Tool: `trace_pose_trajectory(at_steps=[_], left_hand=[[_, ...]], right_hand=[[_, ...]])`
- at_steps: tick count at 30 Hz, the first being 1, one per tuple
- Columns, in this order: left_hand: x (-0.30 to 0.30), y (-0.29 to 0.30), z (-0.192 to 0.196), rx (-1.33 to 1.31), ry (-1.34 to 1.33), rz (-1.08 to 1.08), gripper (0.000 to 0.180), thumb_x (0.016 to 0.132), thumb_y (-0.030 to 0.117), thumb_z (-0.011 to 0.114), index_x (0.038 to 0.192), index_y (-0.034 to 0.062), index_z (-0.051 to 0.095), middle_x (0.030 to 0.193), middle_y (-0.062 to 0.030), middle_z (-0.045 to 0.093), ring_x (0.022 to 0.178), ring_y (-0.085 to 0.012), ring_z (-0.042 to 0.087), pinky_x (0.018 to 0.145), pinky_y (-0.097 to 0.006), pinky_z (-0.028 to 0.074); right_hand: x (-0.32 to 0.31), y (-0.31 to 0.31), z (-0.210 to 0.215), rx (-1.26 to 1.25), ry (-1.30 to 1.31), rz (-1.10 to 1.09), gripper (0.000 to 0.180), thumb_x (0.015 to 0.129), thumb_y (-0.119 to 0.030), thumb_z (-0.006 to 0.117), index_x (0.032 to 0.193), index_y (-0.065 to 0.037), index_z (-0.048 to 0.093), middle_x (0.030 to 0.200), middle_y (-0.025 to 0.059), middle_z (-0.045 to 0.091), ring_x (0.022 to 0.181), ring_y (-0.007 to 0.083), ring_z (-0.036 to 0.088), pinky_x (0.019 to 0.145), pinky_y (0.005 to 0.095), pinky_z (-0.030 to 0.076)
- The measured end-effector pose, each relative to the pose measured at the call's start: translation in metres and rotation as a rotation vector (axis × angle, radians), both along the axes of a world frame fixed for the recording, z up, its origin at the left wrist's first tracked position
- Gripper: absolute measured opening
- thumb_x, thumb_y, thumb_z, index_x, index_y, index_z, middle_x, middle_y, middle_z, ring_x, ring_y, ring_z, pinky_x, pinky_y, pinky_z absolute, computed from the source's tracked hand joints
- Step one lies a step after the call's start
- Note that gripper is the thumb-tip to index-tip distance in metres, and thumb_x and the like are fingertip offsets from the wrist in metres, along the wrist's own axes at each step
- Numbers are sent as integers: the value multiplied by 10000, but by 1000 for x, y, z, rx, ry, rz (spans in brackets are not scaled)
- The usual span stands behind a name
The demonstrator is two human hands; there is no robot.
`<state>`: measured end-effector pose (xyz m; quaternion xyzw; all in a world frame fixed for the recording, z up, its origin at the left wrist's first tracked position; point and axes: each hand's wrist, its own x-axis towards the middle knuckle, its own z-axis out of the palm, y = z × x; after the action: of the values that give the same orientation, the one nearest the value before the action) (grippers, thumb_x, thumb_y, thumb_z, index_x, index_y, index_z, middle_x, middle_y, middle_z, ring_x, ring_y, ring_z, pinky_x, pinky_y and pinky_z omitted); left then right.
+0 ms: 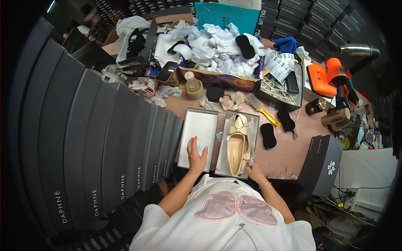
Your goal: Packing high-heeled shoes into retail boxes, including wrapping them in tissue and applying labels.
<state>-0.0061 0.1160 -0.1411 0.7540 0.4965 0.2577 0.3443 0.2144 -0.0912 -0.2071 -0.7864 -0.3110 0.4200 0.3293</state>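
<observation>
A grey shoe box lies in front of me with a pair of cream shoes inside, bedded in white tissue paper. One shoe shows its open top and a bow; the other is mostly hidden beside it. To its left rests the box lid, its white inside facing up. My left hand lies on the lid's inside, fingers stretched out and holding nothing. At the box's near right corner, my right hand is closed on the edge; its fingertips are partly hidden.
Tall stacks of grey shoe boxes wall the left. Behind are a carton of crumpled tissue, a bottle and a yellow-handled brush. Black pads lie right, near an upright grey box and an orange device.
</observation>
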Motion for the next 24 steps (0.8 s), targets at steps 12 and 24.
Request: trace_pose_trajectory(at_steps=[12, 24], left_hand=[[-71, -3, -58, -129, 203, 84, 390, 868, 74, 519, 1237, -41, 467, 1088, -265, 578, 1022, -421, 567, 887, -455, 454], [41, 13, 57, -218, -704, 170, 413, 948, 49, 469, 1348, -49, 431, 1229, -179, 551, 1088, -211, 560, 928, -301, 432]], right_hand=[[26, 27, 84, -26, -233, 169, 225, 827, -103, 491, 933, 81, 567, 819, 340, 590, 843, 497, 594, 687, 485, 476], [79, 163, 234, 257, -321, 387, 335, 838, -124, 445, 1090, 57, 572, 871, 278, 630, 832, 405, 630, 768, 411, 484]])
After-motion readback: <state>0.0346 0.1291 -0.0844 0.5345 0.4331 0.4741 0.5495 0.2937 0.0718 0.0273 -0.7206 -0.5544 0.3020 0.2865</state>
